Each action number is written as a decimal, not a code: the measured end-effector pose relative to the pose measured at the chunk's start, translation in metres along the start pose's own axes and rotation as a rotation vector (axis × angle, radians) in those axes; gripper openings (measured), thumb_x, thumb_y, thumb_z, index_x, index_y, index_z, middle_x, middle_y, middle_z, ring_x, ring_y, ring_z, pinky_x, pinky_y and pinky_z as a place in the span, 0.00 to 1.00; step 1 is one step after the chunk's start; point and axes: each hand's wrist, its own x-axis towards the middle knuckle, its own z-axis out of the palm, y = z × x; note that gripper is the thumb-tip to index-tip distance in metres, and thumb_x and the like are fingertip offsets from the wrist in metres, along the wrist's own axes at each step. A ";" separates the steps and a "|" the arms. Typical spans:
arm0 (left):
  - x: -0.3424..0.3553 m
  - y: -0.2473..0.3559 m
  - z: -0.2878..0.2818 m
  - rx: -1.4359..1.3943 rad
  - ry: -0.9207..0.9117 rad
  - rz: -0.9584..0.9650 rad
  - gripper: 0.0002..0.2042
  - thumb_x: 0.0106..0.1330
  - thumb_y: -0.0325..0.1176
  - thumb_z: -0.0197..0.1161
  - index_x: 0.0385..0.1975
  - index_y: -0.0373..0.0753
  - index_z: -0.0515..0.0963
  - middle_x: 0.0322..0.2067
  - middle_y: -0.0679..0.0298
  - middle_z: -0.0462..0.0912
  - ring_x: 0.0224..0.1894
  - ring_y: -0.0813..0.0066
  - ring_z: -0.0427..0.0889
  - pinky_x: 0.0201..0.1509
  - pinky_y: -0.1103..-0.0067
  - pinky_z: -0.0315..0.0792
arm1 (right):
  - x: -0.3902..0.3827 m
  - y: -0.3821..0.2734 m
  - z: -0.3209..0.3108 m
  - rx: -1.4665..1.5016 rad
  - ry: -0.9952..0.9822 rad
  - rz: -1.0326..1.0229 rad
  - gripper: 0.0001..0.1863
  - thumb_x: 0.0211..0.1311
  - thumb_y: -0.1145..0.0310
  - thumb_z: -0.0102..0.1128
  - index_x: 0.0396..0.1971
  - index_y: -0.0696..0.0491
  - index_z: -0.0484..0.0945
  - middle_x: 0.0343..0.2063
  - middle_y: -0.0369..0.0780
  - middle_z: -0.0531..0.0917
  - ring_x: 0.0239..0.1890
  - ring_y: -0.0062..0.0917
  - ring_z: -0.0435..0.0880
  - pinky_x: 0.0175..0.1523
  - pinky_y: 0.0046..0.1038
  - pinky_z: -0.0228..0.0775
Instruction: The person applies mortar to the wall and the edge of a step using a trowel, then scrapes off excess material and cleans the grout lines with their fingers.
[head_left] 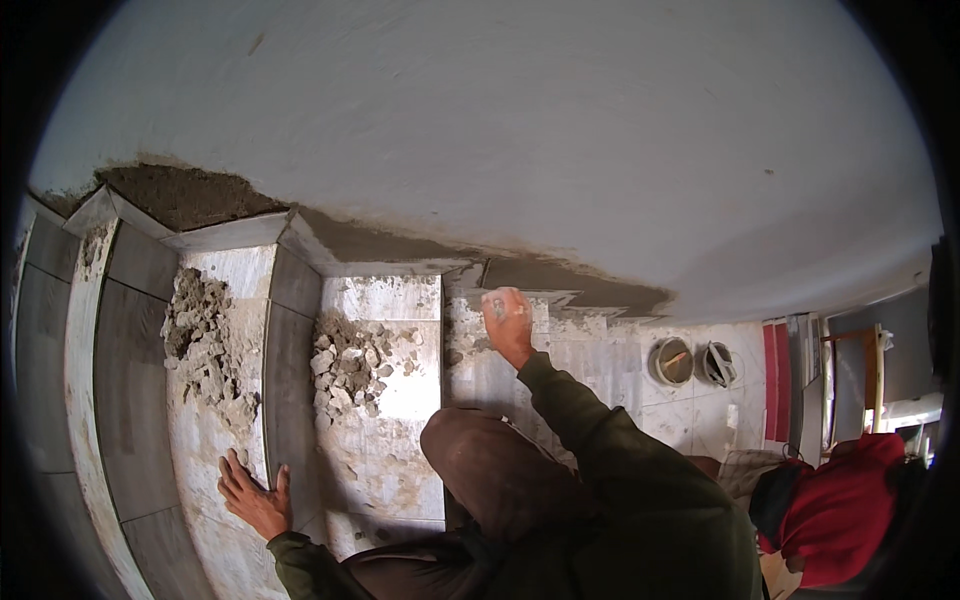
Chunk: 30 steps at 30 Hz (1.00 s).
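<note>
My left hand (254, 496) lies flat on a dusty tiled step (205, 470), fingers spread, holding nothing. Just below it in height is the edge of that step, and a heap of broken mortar (208, 340) lies farther along the same tread. My right hand (507, 318) is closed in a fist close to the wall's foot, by the tile skirting (385, 268). Whatever it grips is hidden behind the fingers. Beside the fist, a band of damp grey mortar (575, 283) runs along the wall above the skirting.
More rubble (345, 365) sits on the neighbouring step. A rough brown patch (190, 197) breaks the grey painted wall (520, 130) at the upper left. Two buckets (671, 361) stand on the tiled floor at right, near a red strip (776, 380). Red cloth (850, 505) shows at lower right.
</note>
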 end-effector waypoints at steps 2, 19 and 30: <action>0.000 -0.005 -0.001 0.016 0.001 -0.004 0.46 0.44 0.53 0.72 0.66 0.48 0.59 0.65 0.59 0.61 0.62 0.49 0.59 0.58 0.52 0.57 | 0.005 -0.020 0.009 0.147 0.073 0.244 0.05 0.54 0.70 0.61 0.26 0.55 0.76 0.30 0.42 0.79 0.34 0.38 0.77 0.41 0.36 0.68; 0.000 0.003 -0.005 -0.018 -0.058 -0.073 0.46 0.45 0.50 0.72 0.66 0.49 0.58 0.65 0.59 0.59 0.64 0.46 0.57 0.61 0.50 0.54 | 0.035 -0.029 0.019 0.160 0.184 0.228 0.07 0.55 0.69 0.62 0.23 0.55 0.76 0.20 0.40 0.74 0.26 0.32 0.72 0.32 0.33 0.64; 0.002 0.003 -0.007 -0.033 -0.093 -0.108 0.48 0.42 0.49 0.74 0.66 0.48 0.57 0.66 0.59 0.57 0.66 0.46 0.54 0.63 0.48 0.50 | 0.038 -0.100 0.103 0.235 -0.050 0.135 0.09 0.56 0.65 0.61 0.24 0.55 0.77 0.21 0.42 0.78 0.26 0.36 0.77 0.34 0.36 0.67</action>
